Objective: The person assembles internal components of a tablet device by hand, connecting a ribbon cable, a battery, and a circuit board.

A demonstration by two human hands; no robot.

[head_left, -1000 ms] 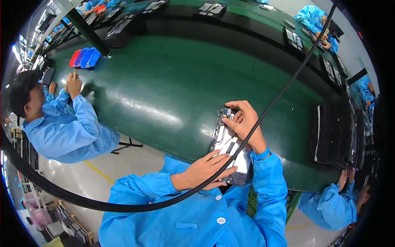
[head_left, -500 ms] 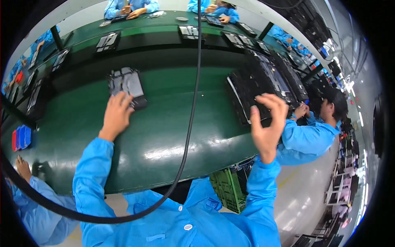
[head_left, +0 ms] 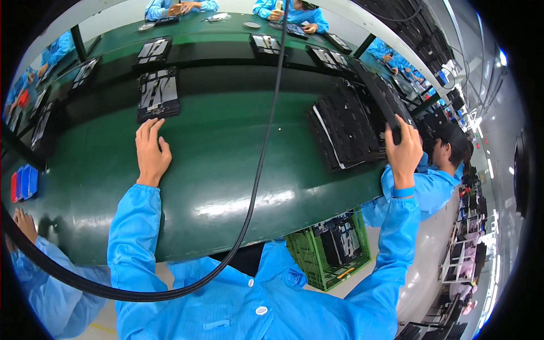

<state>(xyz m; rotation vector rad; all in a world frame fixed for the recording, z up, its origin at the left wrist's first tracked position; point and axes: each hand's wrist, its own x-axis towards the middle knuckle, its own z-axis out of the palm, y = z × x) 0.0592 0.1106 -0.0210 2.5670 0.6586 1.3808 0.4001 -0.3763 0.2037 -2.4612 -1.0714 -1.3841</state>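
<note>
A tablet with its inside bared point(head_left: 159, 93), silver battery cells showing in a black frame, lies at the left of the green bench. My left hand point(head_left: 152, 153) is just below its near edge, fingers stretched out and holding nothing; whether the fingertips touch the edge I cannot tell. On the right, my right hand point(head_left: 404, 150) pinches the near end of a long black tablet-like slab point(head_left: 381, 93), seen nearly edge-on and tilted up. Beside that slab is a stack of black tablet-like panels point(head_left: 345, 124), with a pale edge at its left side.
More opened tablets point(head_left: 154, 51) sit along a black strip behind. A black cable point(head_left: 264, 153) hangs across my view. Red and blue bins point(head_left: 25, 182) stand at the left edge. A green crate point(head_left: 320, 260) with dark panels is below the bench. A co-worker point(head_left: 447, 150) is close on the right.
The tablet at left has slid away toward the black strip, and my left hand is now behind its near edge. My right hand moved right and closed on a black slab, now tilted up.
</note>
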